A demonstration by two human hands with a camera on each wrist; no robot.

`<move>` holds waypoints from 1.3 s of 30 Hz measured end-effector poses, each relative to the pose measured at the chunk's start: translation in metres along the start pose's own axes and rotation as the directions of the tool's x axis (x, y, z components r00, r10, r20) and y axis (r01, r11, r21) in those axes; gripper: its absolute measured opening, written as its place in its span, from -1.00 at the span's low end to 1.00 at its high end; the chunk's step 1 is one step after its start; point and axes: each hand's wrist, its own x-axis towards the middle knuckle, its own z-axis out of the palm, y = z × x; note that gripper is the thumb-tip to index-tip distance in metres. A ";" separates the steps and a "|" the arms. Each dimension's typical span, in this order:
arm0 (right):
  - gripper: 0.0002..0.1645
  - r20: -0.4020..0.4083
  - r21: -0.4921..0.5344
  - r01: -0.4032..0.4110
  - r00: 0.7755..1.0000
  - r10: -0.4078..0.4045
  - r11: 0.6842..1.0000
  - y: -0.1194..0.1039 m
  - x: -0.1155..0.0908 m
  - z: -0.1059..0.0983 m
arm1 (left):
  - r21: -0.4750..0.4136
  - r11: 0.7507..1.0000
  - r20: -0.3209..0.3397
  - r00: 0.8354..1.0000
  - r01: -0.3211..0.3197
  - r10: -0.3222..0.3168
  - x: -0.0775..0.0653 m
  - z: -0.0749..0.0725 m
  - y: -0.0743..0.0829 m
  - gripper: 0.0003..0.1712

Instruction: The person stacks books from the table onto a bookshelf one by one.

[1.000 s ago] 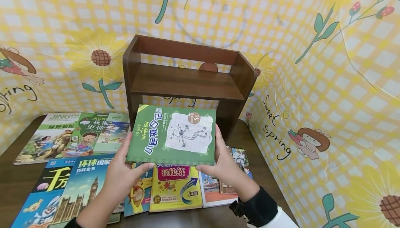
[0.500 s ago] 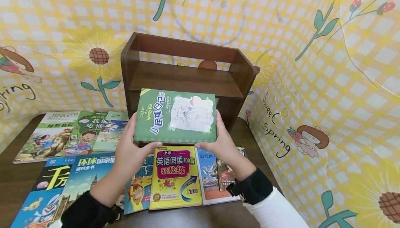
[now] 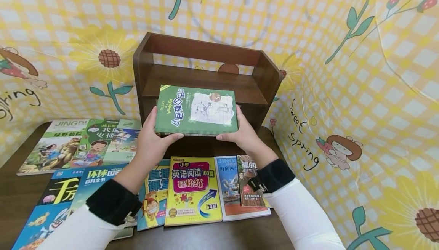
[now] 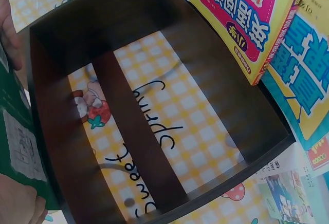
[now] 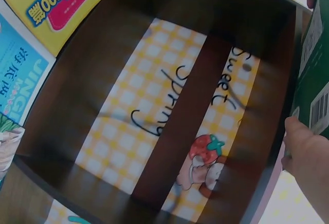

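Observation:
Both hands hold a green comic diary book (image 3: 195, 126) by its two ends, cover facing up, in front of a brown wooden bookshelf (image 3: 199, 76). My left hand (image 3: 152, 137) grips the left end, thumb along the near edge. On the right end, my right hand (image 3: 246, 132) grips the same way. The book overlaps the front edge of the upper shelf in the head view. In the left wrist view the green book (image 4: 18, 131) shows at the left border, beside the shelf. Barcode labels show on the green book (image 5: 313, 88) in the right wrist view.
Below the hands lie a yellow workbook (image 3: 192, 204), a blue lesson book (image 3: 154, 212) and a blue-white storybook (image 3: 228, 189) on the dark table (image 3: 205, 238). Several more books, including a green picture book (image 3: 94, 147), lie at the left. A patterned cloth (image 3: 308, 90) hangs behind and at the right.
Both hands have raised the green book and moved it farther from me, up to the level of the upper shelf. More of the yellow workbook and its neighbours shows beneath.

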 end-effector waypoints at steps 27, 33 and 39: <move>-0.02 -0.316 -0.480 -0.168 0.949 0.009 0.861 0.000 0.030 0.008 | 0.106 0.994 -0.052 0.999 0.009 -0.004 0.048 0.015 0.020 0.03; -0.03 -0.288 -0.556 -0.189 0.957 0.026 0.809 -0.003 0.036 0.003 | 0.184 0.983 -0.028 0.999 -0.021 0.026 0.055 0.013 0.023 0.00; -0.05 -0.252 -0.613 -0.184 0.967 0.030 0.768 -0.008 0.041 -0.003 | 0.317 0.948 0.030 0.999 -0.030 0.021 0.065 0.009 0.033 -0.08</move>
